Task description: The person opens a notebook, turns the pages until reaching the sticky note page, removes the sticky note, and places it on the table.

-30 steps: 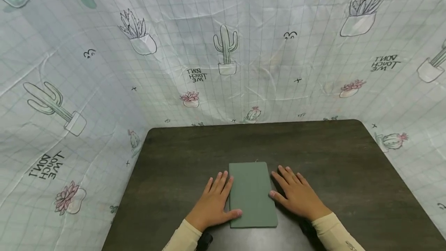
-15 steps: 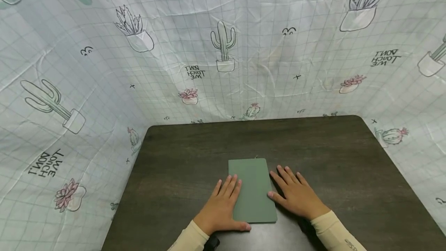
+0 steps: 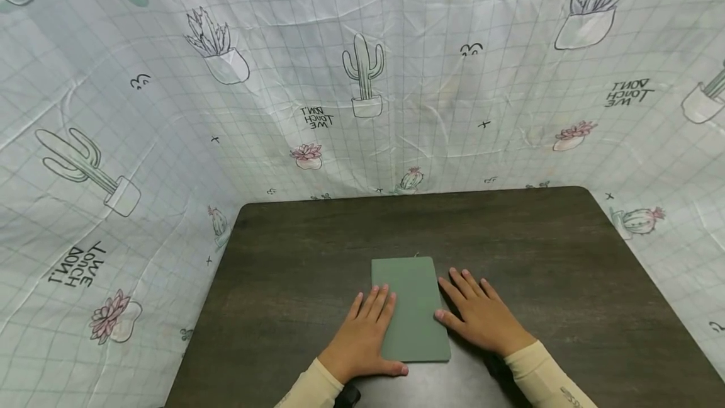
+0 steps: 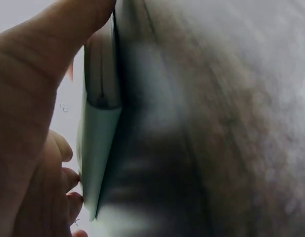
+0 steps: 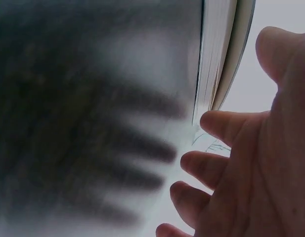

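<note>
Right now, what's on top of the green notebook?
In the head view, the left hand extends over the left side of the green notebook; contact is unclear. Plain cover shows to its right. The part beneath that hand can't be seen.

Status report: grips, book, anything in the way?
Left grip spread over book, hiding near left corner. Right grip spread at right edge. Book closed, flat on table.

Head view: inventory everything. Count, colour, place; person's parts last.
Table: 1, dark brown, in front of person
Cactus-print fabric backdrop: count unclear, white with grid, behind and beside table
Notebook: 1, green, flat on table
Thin strand: 1, colour unclear, at notebook's far edge
Left sleeve: 1, cream, lower frame edge
Right sleeve: 1, cream, lower frame edge
Wrist device: 1 clearly visible, black, by left sleeve
Left hand: 1, over notebook's left side
Right hand: 1, at notebook's right edge
</note>
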